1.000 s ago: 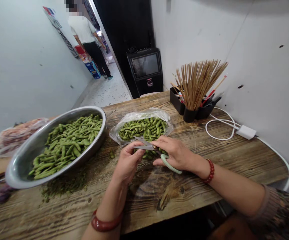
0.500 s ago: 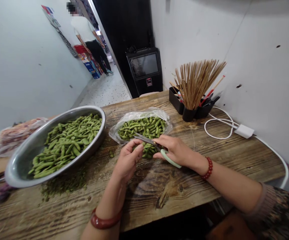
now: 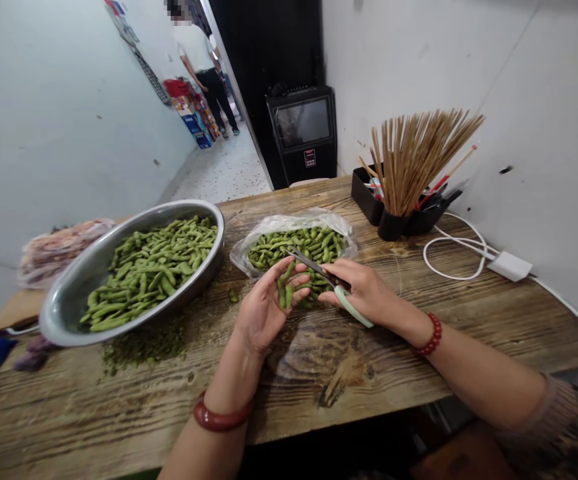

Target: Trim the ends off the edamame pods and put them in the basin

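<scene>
My left hand [image 3: 267, 310] is turned palm up with its fingers loosely curled and partly spread, cradling a few green edamame pods [image 3: 287, 291]. In my right hand [image 3: 361, 288] is a pair of scissors [image 3: 353, 307] with pale green handles. The dark blades point left, over my left fingertips. Just behind both hands lies a clear plastic bag [image 3: 241, 252], its mouth wide and edamame pods [image 3: 313, 241] heaped inside. To the left, a large metal basin [image 3: 61, 319] holds many more pods [image 3: 153, 267].
Small green trimmings [image 3: 143, 347] litter the wooden table [image 3: 279, 423] below the basin. A black organizer [image 3: 393, 225] with wooden skewers [image 3: 419, 160] stands back right, beside a white cable and adapter [image 3: 511, 265]. A bagged pinkish item [image 3: 63, 248] lies far left. A person [image 3: 201, 67] stands beyond the doorway.
My left hand has opened from a pinch near the blade tips, so pods now show across its fingers. The scissors stay in my right hand. The whole view has shifted slightly.
</scene>
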`<state>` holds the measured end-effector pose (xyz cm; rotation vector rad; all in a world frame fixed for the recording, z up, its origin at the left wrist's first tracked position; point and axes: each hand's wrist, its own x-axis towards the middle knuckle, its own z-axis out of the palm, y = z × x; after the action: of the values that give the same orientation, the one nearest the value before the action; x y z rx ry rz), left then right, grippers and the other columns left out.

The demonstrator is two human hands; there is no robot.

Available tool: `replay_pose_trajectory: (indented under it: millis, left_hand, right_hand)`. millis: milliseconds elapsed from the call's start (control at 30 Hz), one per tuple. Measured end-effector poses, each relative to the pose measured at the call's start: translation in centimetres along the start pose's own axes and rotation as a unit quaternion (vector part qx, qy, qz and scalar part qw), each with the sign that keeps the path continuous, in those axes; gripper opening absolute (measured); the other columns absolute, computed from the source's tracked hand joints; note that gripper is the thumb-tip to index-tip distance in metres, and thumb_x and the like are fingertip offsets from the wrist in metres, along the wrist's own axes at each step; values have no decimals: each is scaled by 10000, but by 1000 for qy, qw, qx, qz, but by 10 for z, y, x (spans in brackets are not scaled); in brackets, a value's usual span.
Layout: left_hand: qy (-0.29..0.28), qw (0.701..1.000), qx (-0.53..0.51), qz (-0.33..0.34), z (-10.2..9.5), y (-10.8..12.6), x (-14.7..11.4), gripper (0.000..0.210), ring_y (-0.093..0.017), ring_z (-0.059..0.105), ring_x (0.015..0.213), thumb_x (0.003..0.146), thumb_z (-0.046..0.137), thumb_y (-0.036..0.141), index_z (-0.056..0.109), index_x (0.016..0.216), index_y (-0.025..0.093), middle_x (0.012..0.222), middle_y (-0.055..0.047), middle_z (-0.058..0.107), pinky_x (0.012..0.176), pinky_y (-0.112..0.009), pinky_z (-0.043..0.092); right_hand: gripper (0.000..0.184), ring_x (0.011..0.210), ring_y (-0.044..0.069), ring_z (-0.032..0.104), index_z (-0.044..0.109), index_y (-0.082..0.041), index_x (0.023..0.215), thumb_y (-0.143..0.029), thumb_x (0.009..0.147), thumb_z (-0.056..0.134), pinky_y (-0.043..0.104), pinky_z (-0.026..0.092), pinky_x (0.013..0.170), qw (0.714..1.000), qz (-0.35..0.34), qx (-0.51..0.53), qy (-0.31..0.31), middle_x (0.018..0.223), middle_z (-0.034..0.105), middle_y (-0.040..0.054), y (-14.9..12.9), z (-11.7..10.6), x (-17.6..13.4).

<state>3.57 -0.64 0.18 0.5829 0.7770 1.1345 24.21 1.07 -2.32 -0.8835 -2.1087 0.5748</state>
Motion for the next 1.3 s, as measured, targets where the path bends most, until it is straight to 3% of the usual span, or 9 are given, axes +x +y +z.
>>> replay_pose_trajectory:
  millis: [133, 433, 667, 833, 900, 1000, 1167, 1233, 1300]
  left_hand:
    - [-7, 1000, -12, 12, -3, -1, 2, 308, -214, 634, 978, 918, 431, 274, 624, 1130, 162, 1068, -88, 670, 898, -397, 504]
    - [77, 984, 136, 83, -7, -8, 9, 291, -150, 665, 851, 707, 704, 160, 679, 993, 109, 930, -84, 705, 862, -266, 473]
    - [135, 935, 255, 205, -5, -7, 12, 326, -143, 666, 765, 654, 726, 175, 645, 968, 151, 864, -22, 648, 769, -278, 484]
    - [151, 934, 265, 186, -13, 6, 9, 164, -60, 446, 486, 694, 601, 163, 634, 855, 155, 621, 45, 495, 478, -189, 361]
    - [152, 895, 380, 177, -17, 11, 8, 116, -71, 386, 465, 730, 578, 202, 643, 815, 157, 557, 47, 461, 449, -196, 295]
    - [125, 785, 574, 195, -21, 15, 6, 120, -114, 473, 565, 732, 615, 271, 653, 723, 157, 605, 7, 554, 547, -231, 352]
    - [36, 658, 739, 141, -29, 15, 5, 151, -168, 531, 648, 702, 657, 338, 670, 724, 189, 714, -24, 629, 604, -269, 365]
    - [10, 621, 774, 128, -33, 13, 6, 162, -179, 542, 681, 702, 661, 355, 676, 745, 200, 750, -32, 633, 616, -274, 366]
    - [-5, 611, 780, 133, -36, 9, 9, 147, -183, 547, 705, 713, 650, 334, 673, 768, 200, 770, -38, 633, 629, -275, 370]
  right_hand:
    - [402, 771, 170, 579, 581, -173, 1155, -341, 802, 677, 284, 468, 697, 1000, 3, -4, -8, 920, 607, 62, 0, -1, 0]
    - [404, 762, 169, 575, 585, -172, 1156, -337, 799, 680, 285, 469, 695, 1000, 8, -6, -7, 894, 601, 54, -3, -3, 0]
    - [413, 815, 190, 591, 587, -167, 1157, -344, 796, 683, 307, 484, 739, 1000, 4, -5, -2, 938, 617, 76, -3, -5, 1]
    - [419, 844, 200, 600, 587, -164, 1156, -347, 792, 688, 319, 488, 770, 1000, 4, 0, 4, 968, 622, 85, -1, -5, 1]
    - [418, 842, 198, 600, 583, -164, 1158, -346, 795, 685, 319, 488, 769, 1000, 1, 0, 4, 969, 622, 84, -1, -5, 1]
    - [420, 818, 189, 595, 578, -158, 1159, -346, 799, 682, 312, 486, 756, 1000, -1, 1, 3, 961, 621, 81, -1, -5, 1]
    - [412, 763, 173, 578, 577, -163, 1156, -357, 805, 672, 303, 478, 719, 1000, 2, -7, 2, 932, 613, 74, -4, -5, 2]
    - [406, 742, 166, 569, 577, -157, 1154, -361, 814, 661, 296, 474, 706, 1000, 3, -13, 0, 918, 607, 70, -5, -6, 2]
    - [408, 723, 159, 561, 575, -155, 1159, -360, 816, 659, 289, 471, 694, 1000, 2, -17, -4, 900, 599, 63, -5, -6, 1]
